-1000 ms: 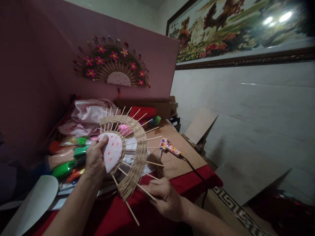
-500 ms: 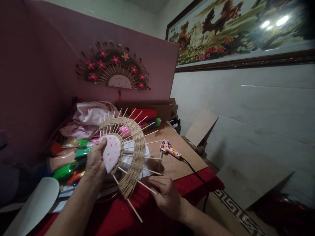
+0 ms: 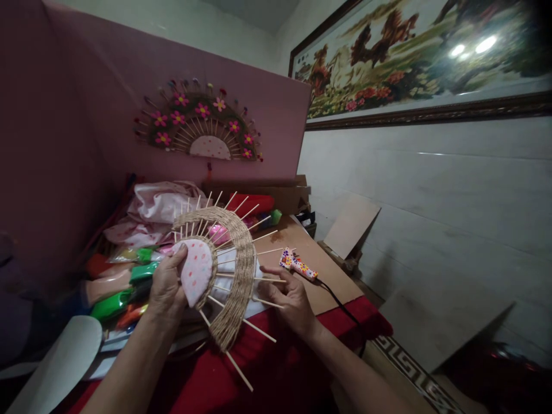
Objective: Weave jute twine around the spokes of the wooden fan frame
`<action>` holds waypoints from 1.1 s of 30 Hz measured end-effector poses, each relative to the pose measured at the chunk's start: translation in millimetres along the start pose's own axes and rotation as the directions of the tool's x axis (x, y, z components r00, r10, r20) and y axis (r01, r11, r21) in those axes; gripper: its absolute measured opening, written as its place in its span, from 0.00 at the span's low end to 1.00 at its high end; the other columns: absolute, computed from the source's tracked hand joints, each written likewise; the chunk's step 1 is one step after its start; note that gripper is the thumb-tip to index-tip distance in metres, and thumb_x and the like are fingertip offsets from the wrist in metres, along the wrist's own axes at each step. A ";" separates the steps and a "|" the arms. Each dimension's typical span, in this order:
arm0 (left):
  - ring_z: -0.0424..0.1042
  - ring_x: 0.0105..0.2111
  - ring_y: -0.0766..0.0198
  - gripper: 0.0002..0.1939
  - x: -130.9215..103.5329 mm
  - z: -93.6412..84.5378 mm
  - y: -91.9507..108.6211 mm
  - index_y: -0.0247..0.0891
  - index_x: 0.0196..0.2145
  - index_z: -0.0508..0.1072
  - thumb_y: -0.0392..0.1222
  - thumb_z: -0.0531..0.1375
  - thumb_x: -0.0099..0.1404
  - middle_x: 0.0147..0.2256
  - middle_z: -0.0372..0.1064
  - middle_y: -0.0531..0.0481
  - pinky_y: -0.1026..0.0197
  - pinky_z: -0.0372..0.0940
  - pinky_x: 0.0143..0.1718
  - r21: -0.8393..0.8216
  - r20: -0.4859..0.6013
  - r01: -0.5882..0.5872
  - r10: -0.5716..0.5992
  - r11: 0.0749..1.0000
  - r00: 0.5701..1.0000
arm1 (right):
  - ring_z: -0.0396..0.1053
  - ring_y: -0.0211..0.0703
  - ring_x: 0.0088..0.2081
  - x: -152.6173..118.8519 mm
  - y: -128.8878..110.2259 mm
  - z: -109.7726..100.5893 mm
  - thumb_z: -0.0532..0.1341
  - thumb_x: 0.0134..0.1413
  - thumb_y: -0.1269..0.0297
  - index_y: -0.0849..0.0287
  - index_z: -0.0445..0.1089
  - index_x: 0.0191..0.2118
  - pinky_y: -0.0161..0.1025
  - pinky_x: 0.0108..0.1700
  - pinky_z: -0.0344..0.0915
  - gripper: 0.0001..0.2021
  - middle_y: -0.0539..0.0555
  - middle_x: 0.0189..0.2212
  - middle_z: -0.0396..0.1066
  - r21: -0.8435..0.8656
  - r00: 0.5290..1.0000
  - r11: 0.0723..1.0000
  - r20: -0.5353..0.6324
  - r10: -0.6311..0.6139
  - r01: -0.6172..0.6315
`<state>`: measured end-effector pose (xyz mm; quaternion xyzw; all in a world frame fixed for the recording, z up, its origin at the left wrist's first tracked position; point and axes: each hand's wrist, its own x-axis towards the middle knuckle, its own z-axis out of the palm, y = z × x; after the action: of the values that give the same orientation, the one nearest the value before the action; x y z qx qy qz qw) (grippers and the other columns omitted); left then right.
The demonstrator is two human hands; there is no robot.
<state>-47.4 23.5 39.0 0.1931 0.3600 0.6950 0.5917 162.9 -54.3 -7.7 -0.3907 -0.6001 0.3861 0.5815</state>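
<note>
A half-round fan frame [image 3: 244, 253] of woven twine on thin wooden sticks hangs tilted before me. My left hand [image 3: 169, 282] grips it at the pale pink, red-spotted fabric centre [image 3: 198, 271], thumb on the front. At the fan's right edge, my right hand [image 3: 293, 296] has its bent fingers around the projecting stick ends, close to the woven band. Whatever lies between those fingertips is too small to make out. A flower-patterned glue gun [image 3: 298, 264] rests on brown board just beyond my right hand, its black cord running right.
A finished-looking fan with pink flowers [image 3: 202, 123] hangs on the pink panel. Behind and left of my hands lie spotted cloth [image 3: 157, 204] and several bright packets [image 3: 112, 303]. A red tablecloth [image 3: 276, 362] covers the near table edge. A white chair back [image 3: 69, 362] stands at left.
My right hand has moved up and slightly right along the fan's outer edge, from the lower sticks to those above. The left hand keeps its hold, and the fan has barely shifted.
</note>
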 end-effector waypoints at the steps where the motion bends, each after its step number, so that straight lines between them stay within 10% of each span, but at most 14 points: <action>1: 0.72 0.21 0.65 0.08 0.1 -0.1 -0.3 0.33 0.36 0.70 0.32 0.55 0.58 0.24 0.72 0.49 0.60 0.71 0.27 0.007 0.005 0.000 0.000 1.000 1.000 | 0.62 0.32 0.23 2.5 0.1 -0.9 0.59 0.52 0.59 0.61 0.65 0.48 0.30 0.25 0.60 0.18 0.49 0.24 0.67 -0.059 0.998 0.997 0.003 -0.057 0.057; 10: 0.71 0.21 0.66 0.05 0.7 -1.7 -1.9 0.33 0.34 0.69 0.31 0.55 0.59 0.25 0.71 0.49 0.63 0.70 0.25 0.019 0.015 -0.026 0.026 0.999 1.000 | 0.53 0.29 0.20 10.5 -0.4 -7.2 0.54 0.55 0.66 0.62 0.61 0.55 0.27 0.24 0.55 0.20 0.48 0.20 0.65 -0.427 0.924 0.820 0.139 -0.357 0.381; 27: 0.70 0.21 0.69 0.08 6.8 -3.7 3.8 0.35 0.31 0.70 0.28 0.55 0.55 0.24 0.72 0.53 0.64 0.70 0.30 -0.048 -0.037 -0.146 0.144 0.988 0.989 | 0.72 0.41 0.39 -14.0 2.4 -3.5 0.53 0.52 0.76 0.59 0.66 0.46 0.36 0.41 0.67 0.15 0.57 0.38 0.74 -0.403 0.813 0.705 0.283 -0.509 0.583; 33: 0.71 0.23 0.69 0.08 8.7 -5.5 2.6 0.34 0.32 0.71 0.27 0.56 0.54 0.25 0.72 0.53 0.65 0.70 0.31 -0.058 -0.044 -0.131 0.129 0.990 0.991 | 0.72 0.42 0.30 -22.2 4.5 -2.9 0.52 0.50 0.74 0.60 0.63 0.50 0.37 0.32 0.67 0.20 0.57 0.30 0.74 -0.457 0.796 0.652 0.363 -0.485 0.605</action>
<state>-54.9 30.3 35.9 0.1839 0.3370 0.7464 0.5435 166.4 -72.9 -20.6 -0.2986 -0.8318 0.0412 0.4661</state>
